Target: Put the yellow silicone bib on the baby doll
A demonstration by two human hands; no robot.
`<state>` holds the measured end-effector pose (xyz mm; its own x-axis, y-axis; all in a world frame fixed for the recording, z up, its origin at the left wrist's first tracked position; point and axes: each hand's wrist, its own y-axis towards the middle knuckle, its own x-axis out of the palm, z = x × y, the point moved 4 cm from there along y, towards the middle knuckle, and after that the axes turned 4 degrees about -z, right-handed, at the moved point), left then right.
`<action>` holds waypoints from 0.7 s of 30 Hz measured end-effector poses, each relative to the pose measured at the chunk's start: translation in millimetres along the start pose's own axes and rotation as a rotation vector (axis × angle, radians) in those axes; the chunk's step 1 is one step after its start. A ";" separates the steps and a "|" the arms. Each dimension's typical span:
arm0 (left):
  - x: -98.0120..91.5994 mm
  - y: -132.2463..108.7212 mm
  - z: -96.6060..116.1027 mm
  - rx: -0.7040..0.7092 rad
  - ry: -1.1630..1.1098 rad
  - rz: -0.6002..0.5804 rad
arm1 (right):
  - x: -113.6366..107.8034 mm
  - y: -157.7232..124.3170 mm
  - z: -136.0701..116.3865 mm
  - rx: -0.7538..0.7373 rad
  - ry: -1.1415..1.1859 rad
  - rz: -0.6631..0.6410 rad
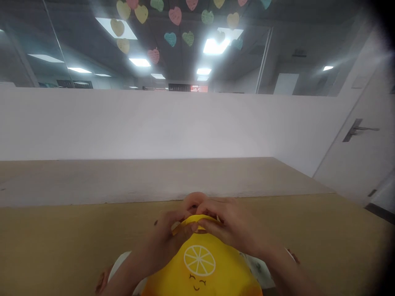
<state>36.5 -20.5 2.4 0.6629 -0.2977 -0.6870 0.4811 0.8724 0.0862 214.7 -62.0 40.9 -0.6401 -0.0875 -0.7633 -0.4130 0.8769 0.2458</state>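
- Hands meet at bottom centre of the frame, both pinched on the top edge of a yellow bag [202, 267].
- Left hand [168, 240], just left of centre: fingers curled in, thumb and fingertips clamped on the yellow strap [193, 220] where it arcs over the bag's top.
- Yellow bag sits between the two forearms, running off the bottom edge. Front shows a white lemon-slice print [199, 260] with a small smiling face under it.
- Right hand [230, 226], just right of centre: fingers folded over the same strap from the other side, fingertips touching those of the left hand. Both hands closed on it, none spread.
- Forearms come in from lower left and lower right, with the bag's bulk between them.
- White patterned thing [257, 269] peeks out beside the bag under the right forearm, and a pale edge shows under the left one; cannot tell what it is.
- Tan table [61, 238] spans the lower part of the frame; a paler, greyer surface lies behind it.
- White partition wall [138, 123] crosses mid-frame, glass above it.
- Paper hearts [175, 15] in yellow, pink and green are stuck along the top centre, ceiling lights glaring behind them.
- White door with a lever handle [359, 129] at the right edge.
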 end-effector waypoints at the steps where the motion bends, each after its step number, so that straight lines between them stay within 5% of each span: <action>1: 1.1 0.4 -0.9 0.010 0.002 0.002 | 0.3 0.1 0.0 0.007 -0.003 -0.007; 14: 4.2 -0.4 -2.3 -0.095 -0.020 -0.040 | -0.1 -4.4 0.8 -0.054 -0.113 -0.005; 18: -2.7 -0.1 12.0 0.087 -0.139 0.008 | -20.8 -22.2 23.2 0.123 -0.034 0.021; 21: -2.2 0.0 24.5 0.210 -0.247 -0.067 | -58.1 -54.3 52.5 0.317 0.022 0.118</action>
<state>49.1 -29.3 21.6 0.7326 -0.4591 -0.5025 0.6189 0.7566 0.2110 308.3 -79.7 40.5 -0.6867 0.0164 -0.7267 -0.1157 0.9846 0.1314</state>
